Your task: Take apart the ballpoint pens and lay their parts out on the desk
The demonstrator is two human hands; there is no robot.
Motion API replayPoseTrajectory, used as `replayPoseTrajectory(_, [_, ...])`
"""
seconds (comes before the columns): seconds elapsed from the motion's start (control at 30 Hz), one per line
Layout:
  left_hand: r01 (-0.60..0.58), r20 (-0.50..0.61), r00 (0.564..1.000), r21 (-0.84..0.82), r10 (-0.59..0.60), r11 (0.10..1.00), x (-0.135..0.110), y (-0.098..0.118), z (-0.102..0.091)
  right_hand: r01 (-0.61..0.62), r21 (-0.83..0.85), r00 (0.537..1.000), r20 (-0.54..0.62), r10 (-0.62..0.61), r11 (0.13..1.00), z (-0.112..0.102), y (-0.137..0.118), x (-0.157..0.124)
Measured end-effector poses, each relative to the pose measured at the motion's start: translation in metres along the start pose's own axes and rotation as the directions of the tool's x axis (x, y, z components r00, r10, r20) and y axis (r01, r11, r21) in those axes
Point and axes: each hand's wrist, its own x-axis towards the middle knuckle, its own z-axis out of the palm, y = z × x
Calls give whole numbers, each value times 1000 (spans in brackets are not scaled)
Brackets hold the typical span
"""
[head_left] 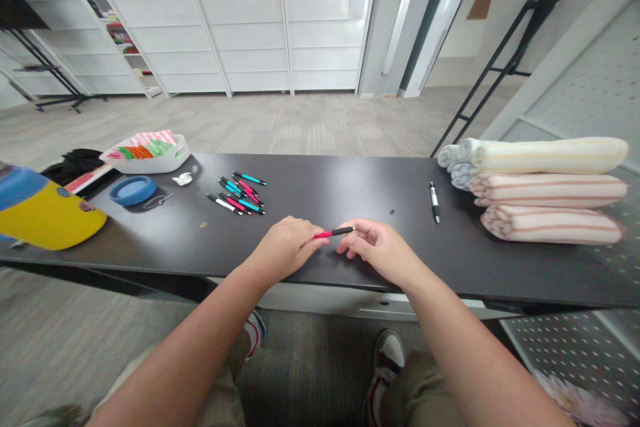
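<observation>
Both my hands meet over the near edge of a black table [320, 197]. My left hand [286, 245] is closed on the red end of a red and black pen [334, 233]. The fingers of my right hand [373, 244] pinch the pen's black end. The pen lies level between them, just above the tabletop. A pile of several red, teal and white pens [239, 193] lies behind my left hand. A single black and white pen [435, 201] lies apart, behind and to the right of my right hand.
Three rolled striped towels [547, 188] are stacked at the right end, smaller rolls behind them. At the left are a white tray of coloured items [150, 151], a blue round lid [133, 190], a small white object [183, 179] and a yellow and blue thing [45, 213].
</observation>
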Motion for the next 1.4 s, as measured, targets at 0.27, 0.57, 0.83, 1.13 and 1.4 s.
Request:
replayPoseTrajectory(0.27, [127,-40,990,-160,-135,979,2,8,-13,-150,693,988,84,128,705,-17,-15,-4])
replayPoseTrajectory(0.57, [55,-65,996,19,-53,998,1,5,-3,-125,611,991,36,130,781,-6,-3,-2])
replayPoseTrajectory(0.83, [-110,-108,983,287,146,951,-6,7,1,-104,-163,993,-75,93,981,11,-8,-3])
replayPoseTrajectory(1.13, [-162,-73,975,400,208,902,-10,16,-5,106,-455,991,125,-55,884,5,-11,-4])
replayPoseTrajectory(1.4, [-91,122,990,208,67,974,-5,15,-3,269,-605,963,170,-208,749,4,-7,-7])
